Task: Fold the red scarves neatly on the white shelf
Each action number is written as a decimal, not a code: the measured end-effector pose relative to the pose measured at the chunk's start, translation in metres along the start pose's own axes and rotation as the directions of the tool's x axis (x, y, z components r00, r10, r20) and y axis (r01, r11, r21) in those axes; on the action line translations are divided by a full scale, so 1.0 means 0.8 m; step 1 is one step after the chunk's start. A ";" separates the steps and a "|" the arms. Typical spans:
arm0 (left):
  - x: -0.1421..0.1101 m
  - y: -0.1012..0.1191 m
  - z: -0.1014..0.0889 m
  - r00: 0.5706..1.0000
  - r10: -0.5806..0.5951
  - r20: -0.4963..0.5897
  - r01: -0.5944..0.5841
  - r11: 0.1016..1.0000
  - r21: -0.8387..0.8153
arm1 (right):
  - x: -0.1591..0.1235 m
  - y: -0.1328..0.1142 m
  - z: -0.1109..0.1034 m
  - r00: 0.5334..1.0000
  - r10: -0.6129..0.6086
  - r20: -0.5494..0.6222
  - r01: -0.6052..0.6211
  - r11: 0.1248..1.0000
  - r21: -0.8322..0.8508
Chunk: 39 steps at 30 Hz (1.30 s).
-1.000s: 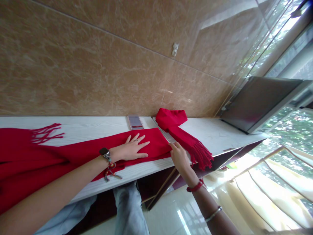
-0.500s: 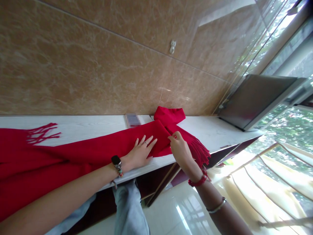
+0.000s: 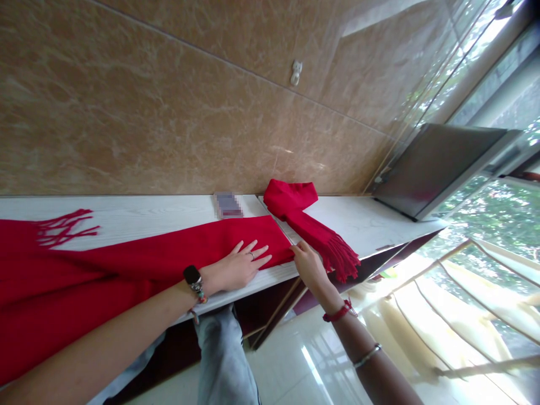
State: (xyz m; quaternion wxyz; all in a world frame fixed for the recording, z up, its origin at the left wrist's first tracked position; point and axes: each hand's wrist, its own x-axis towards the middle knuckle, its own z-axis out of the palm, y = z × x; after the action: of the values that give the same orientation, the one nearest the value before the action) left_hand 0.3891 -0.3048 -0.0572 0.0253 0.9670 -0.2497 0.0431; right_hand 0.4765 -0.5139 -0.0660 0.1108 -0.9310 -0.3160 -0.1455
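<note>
A long red fringed scarf [image 3: 139, 253] lies along a white wooden table [image 3: 160, 211]. My left hand [image 3: 238, 264] rests flat on it with the fingers spread, a watch and beads on that wrist. My right hand [image 3: 307, 264] pinches the scarf's folded edge near the table's front rim. Past the fold, the scarf's other end [image 3: 312, 225] runs to the right and its fringe hangs over the edge.
A small blurred card or booklet [image 3: 228, 204] lies against the brown marble wall [image 3: 169, 112]. A dark laptop [image 3: 434, 169] sits at the table's far right by a window. My jeans-clad legs and a glossy floor show below the table.
My right hand lifted the folded edge and has now laid it back down near the table's front rim. My left hand shifted slightly but stays flat on the scarf.
</note>
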 end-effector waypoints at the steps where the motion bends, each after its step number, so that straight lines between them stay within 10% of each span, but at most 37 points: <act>1: 0.001 0.000 -0.001 1.000 -0.013 0.001 0.013 1.000 -0.009 | 0.002 0.003 0.001 1.000 -0.014 -0.002 0.014 1.000 0.009; 14: 0.012 -0.001 -0.027 0.974 -0.130 0.183 0.151 0.983 -0.103 | 0.013 0.009 -0.006 0.998 -0.026 0.058 0.028 0.999 -0.028; 21: 0.059 -0.032 -0.026 0.964 -0.263 0.042 0.265 0.963 -0.045 | 0.054 0.007 -0.034 0.961 -0.276 0.006 0.272 0.949 0.158; 33: 0.059 -0.042 0.006 0.896 -0.444 -0.022 0.442 0.894 -0.074 | 0.079 0.005 0.028 0.932 -0.263 0.250 0.268 0.963 0.017; 39: 0.060 -0.044 0.013 0.890 -0.450 -0.068 0.442 0.890 -0.112 | 0.127 -0.024 0.029 0.962 -0.257 0.089 0.256 0.966 0.017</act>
State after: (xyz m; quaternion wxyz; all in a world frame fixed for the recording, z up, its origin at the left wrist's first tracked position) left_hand 0.4484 -0.2979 -0.0637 0.0909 0.9932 -0.0212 0.0690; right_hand 0.5460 -0.4355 -0.0507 0.0788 -0.8876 -0.4389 -0.1154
